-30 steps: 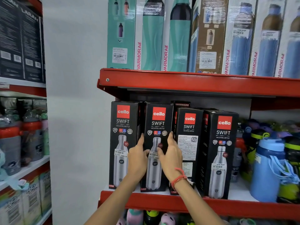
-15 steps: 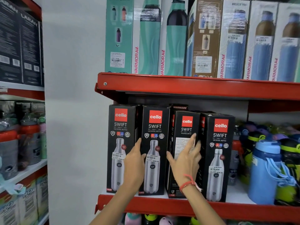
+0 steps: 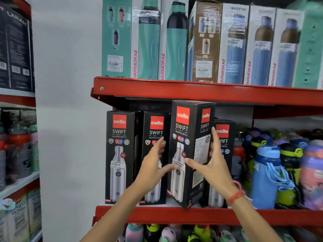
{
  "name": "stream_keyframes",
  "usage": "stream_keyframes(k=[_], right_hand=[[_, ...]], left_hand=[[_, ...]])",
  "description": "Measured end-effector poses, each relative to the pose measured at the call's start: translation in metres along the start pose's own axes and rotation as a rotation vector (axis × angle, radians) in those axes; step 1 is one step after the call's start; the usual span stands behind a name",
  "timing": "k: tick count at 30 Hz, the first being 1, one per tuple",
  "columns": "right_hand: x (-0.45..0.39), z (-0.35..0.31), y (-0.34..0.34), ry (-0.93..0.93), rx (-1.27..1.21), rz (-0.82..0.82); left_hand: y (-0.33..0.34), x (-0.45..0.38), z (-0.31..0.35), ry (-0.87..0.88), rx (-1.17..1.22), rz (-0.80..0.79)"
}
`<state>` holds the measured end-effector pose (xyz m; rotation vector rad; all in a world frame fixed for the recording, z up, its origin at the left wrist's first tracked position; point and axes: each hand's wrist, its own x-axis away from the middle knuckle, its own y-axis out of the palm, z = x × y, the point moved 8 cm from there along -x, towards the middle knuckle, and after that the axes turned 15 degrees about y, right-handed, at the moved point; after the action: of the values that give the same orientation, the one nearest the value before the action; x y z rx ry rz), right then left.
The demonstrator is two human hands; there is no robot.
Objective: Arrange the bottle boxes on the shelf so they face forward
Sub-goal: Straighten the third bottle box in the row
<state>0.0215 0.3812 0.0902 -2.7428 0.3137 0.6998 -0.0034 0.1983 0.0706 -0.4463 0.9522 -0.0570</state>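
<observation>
Several black Cello Swift bottle boxes stand on the middle red shelf (image 3: 157, 217). The leftmost box (image 3: 119, 154) and the second box (image 3: 154, 127) face forward. The third box (image 3: 189, 135) is pulled out to the shelf's front edge and turned at an angle, so both its front and its label side show. My right hand (image 3: 212, 165) grips its right corner, thumb on the front and fingers up the side. My left hand (image 3: 153, 169) is spread beside its left edge, thumb tip touching the front. A fourth box (image 3: 225, 131) stands partly hidden behind my right hand.
The upper red shelf (image 3: 174, 92) carries tall Varmora boxes (image 3: 148, 41) close above the black boxes. Loose coloured bottles (image 3: 265, 173) crowd the shelf to the right. More bottles (image 3: 167, 233) sit below. Another rack (image 3: 17, 154) stands at the left.
The third box has come forward out of the row and turned, with my right hand now gripping it. My left hand moved right from the second box toward it.
</observation>
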Motion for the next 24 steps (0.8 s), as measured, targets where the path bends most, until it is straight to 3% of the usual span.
stream_keyframes(k=[4, 11, 24], right_hand=[[0.002, 0.012, -0.005, 0.078, -0.054, -0.213], [-0.022, 0.015, 0.006, 0.105, 0.024, -0.423], [-0.055, 0.065, 0.038, 0.213, 0.188, -0.150]], left_hand=[[0.027, 0.005, 0.007, -0.008, 0.155, -0.181], [0.042, -0.006, -0.003, 0.010, -0.012, 0.015], [0.077, -0.015, -0.040, -0.174, -0.198, 0.108]])
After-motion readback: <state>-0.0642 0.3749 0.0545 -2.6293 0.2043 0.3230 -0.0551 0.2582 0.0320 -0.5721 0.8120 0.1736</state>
